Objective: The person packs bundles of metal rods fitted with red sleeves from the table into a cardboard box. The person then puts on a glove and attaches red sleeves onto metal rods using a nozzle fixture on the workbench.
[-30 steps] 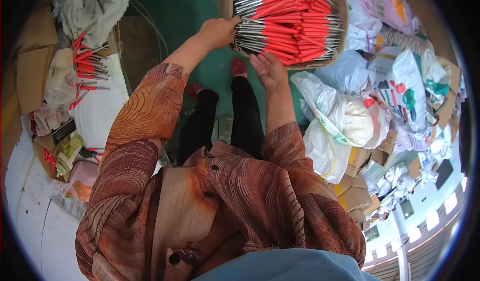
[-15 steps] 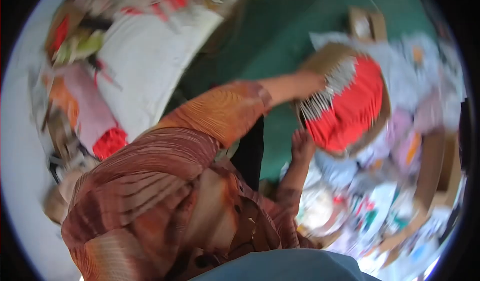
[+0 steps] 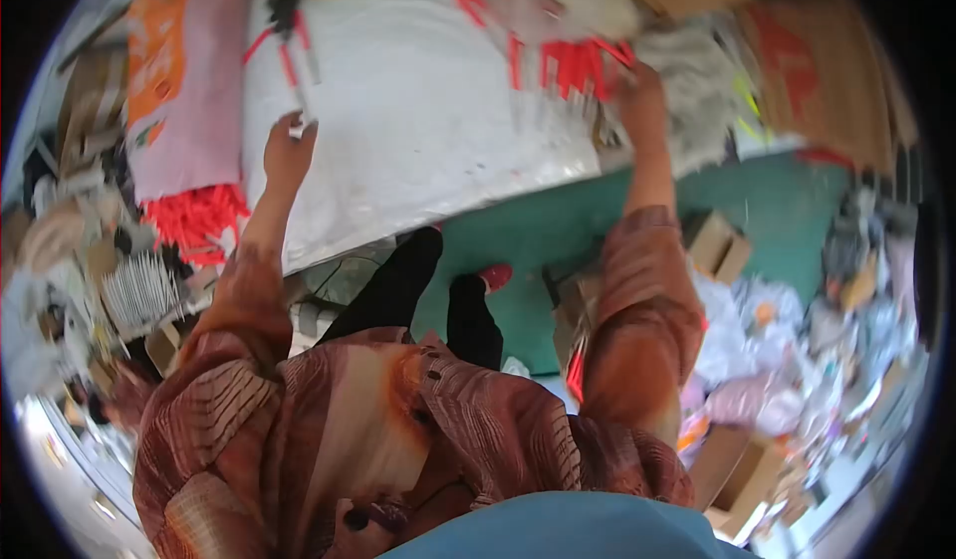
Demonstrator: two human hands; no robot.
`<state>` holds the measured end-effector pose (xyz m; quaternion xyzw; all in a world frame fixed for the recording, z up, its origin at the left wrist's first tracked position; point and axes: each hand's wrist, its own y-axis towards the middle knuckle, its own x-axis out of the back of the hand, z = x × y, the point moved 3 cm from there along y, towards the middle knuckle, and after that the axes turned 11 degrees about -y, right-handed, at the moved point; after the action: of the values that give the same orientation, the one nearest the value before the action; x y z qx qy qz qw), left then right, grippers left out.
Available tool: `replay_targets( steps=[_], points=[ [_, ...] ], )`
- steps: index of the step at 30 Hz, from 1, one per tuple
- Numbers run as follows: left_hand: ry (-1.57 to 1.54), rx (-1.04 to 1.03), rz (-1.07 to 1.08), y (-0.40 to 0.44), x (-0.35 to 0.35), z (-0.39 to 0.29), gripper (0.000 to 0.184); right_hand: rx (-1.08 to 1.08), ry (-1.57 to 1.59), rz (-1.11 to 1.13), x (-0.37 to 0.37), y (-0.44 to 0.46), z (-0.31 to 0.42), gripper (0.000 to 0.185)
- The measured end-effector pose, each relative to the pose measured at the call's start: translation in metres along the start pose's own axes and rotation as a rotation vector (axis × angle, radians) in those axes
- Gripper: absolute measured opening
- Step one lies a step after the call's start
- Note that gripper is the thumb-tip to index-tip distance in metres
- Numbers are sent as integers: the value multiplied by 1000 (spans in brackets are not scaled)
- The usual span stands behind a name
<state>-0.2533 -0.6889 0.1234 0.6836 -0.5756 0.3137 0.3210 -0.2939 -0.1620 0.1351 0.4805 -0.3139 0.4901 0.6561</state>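
Note:
My left hand (image 3: 289, 151) is over the white-covered table, its thumb and fingertips slightly apart. Just beyond them lies a pliers-like tool with red handles (image 3: 289, 56) and a dark head. At the table's far right, my right hand (image 3: 642, 101) has its fingers curled at a slim red piece (image 3: 619, 53). Beside it is a row of red pieces with silvery ends (image 3: 573, 69), partly under a pale bag (image 3: 558, 6). Blur hides the exact grip and the kind of these pieces.
To the left, a pink and orange sack (image 3: 184, 81) spills red pieces (image 3: 199, 223). Brown cardboard (image 3: 817, 71) stands at the right. Plastic bags (image 3: 757, 310) and an open carton (image 3: 737, 479) lie on the green floor (image 3: 538, 230), lower right.
The view has turned from the box of red pieces on the floor to the table. Both hands have left that box; the left is mid-table, the right at the red pieces.

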Motion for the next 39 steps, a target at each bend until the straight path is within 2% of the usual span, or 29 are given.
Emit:
replay_targets(
  steps=[1,2,3,5,7,8,9,10,11,12,13,15,16,17,19,20,21,22,23,25,26,28,29,30,31,33,36,37,39],
  points=[
    [-5,-15,-95,19,2,29,39,60,-6,138,-20,22,-16,28],
    [-7,-32,-187,34,4,59,42,-15,-183,239,-33,33,-25,28],
    [-68,85,-192,47,0,69,48,-90,-370,329,-42,37,-33,27],
    [-62,186,-179,63,-8,72,63,-134,-330,247,-53,41,-48,28],
    [-114,322,-146,79,-19,74,68,-188,-473,428,-49,47,-34,28],
    [-97,349,-115,87,-21,70,76,-167,-475,432,-43,52,-23,28],
    [-101,361,-122,95,-22,68,76,-229,-415,584,-41,53,-15,30],
    [-174,459,-122,104,-25,69,80,-295,-354,735,-41,52,-13,32],
    [-248,554,-123,112,-29,69,83,-286,-359,737,-44,50,-12,32],
    [-139,458,-160,120,-30,63,88,-180,-406,669,-54,45,-19,33],
    [-137,470,-166,126,-31,55,88,-72,-450,603,-52,46,-5,33],
    [-175,535,-12,142,-36,38,84,-95,-406,534,-49,43,19,32],
    [-93,452,-39,145,-41,36,73,-1,-286,492,-49,42,29,30],
    [-102,447,-13,147,-49,44,73,80,-176,450,-43,34,35,28],
    [-283,402,-49,154,-66,78,59,61,-337,460,-42,21,38,28],
    [-292,393,-29,153,-68,78,59,22,-399,496,-40,16,41,30],
    [-413,455,75,151,-66,81,49,-7,-448,531,-40,15,44,31],
    [-520,526,159,146,-57,84,39,-57,-518,730,-36,13,52,33],
    [-498,537,124,142,-46,85,39,-25,-489,728,-28,13,69,33],
    [-133,418,46,133,-27,73,29,22,-691,510,-2,18,121,32],
    [40,280,-26,133,-16,72,31,38,-668,509,-7,23,135,32],
    [60,227,-98,148,2,83,32,150,-293,292,-8,29,157,30],
    [69,171,-160,159,10,90,33,151,-287,288,-14,30,162,30],
    [94,-73,-288,172,7,103,31,127,-133,385,-25,32,167,30],
    [96,-78,-287,184,8,106,31,101,20,482,-35,33,173,29],
    [171,60,-69,200,2,111,27,75,48,572,-49,38,178,27],
    [305,111,-18,195,7,104,25,75,119,543,-74,43,180,26],
    [306,111,-9,192,13,99,25,182,123,414,-81,49,179,26],
    [-499,645,282,170,15,100,28,314,85,210,-92,62,181,28]
  ],
)
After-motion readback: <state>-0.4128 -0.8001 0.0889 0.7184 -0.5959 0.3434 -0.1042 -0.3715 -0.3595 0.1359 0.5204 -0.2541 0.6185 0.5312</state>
